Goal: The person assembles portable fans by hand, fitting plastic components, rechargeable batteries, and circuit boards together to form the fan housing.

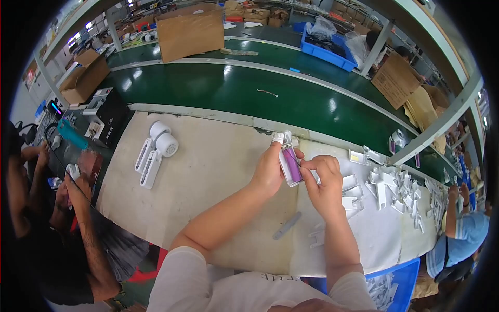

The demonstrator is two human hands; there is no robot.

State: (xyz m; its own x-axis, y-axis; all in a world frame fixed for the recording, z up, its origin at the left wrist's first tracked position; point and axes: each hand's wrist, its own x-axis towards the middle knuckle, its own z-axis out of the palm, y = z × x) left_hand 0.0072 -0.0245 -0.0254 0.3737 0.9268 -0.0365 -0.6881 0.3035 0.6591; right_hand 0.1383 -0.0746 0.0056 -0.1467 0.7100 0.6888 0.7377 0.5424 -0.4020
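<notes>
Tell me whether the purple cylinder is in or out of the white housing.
In. The purple cylinder lies lengthwise inside the white housing, its side showing through the open face; the left hand holds the housing.

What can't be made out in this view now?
Head view: underside of the white housing, facing away in the left hand.
Head view: whatever the right hand may pinch, hidden by its fingers.
Head view: part of the blue bin, behind the right sleeve.
Head view: narrow grey parts, too small to count.
</notes>
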